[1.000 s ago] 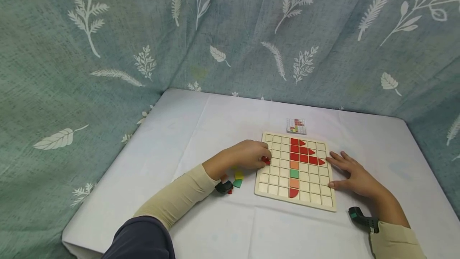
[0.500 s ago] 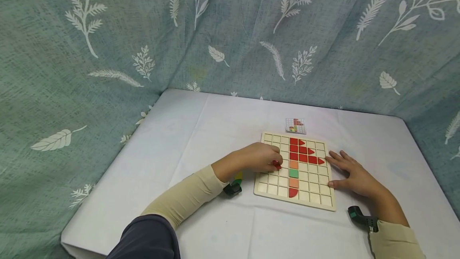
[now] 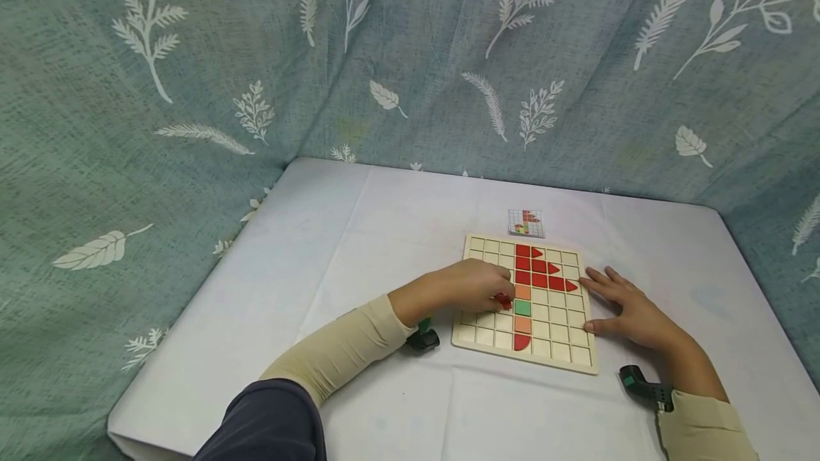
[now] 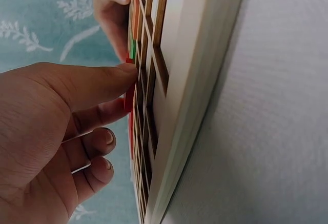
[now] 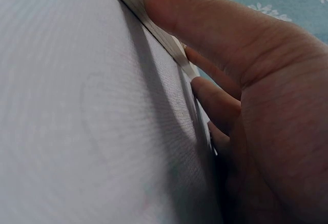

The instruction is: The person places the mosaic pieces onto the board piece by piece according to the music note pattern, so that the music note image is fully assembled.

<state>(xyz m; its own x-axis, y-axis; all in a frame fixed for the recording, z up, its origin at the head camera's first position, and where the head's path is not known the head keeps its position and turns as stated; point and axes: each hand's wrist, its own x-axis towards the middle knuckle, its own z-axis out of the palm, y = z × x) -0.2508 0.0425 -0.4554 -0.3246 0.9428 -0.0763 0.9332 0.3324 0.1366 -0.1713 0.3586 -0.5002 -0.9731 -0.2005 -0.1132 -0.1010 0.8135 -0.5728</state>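
Observation:
Over the gridded wooden board (image 3: pixel 564 338), my left hand (image 3: pixel 475 286) pinches a red piece (image 3: pixel 504 301) between thumb and finger, just left of the green square tile (image 3: pixel 522 308). The left wrist view shows the red piece (image 4: pixel 129 100) on edge, close to the board's surface; its full shape is hidden by the fingers. A column of red, orange and green tiles runs down the board, with red pointed rows (image 3: pixel 539 281) toward the top right. My right hand (image 3: pixel 631 310) rests at the board's right edge, fingers spread, touching the rim (image 5: pixel 161 39).
Behind the board lies a small stack of pattern cards (image 3: pixel 526 223). A green piece (image 3: pixel 425 324) shows beside the left wrist, partly covered by the forearm. White cloth (image 3: pixel 384 404) covers the table, and a patterned curtain (image 3: pixel 423 55) hangs behind it.
My left hand has moved right, from the board's left edge to beside the tile column, carrying the red piece. Its forearm now covers most of the loose pieces. The right hand stays put.

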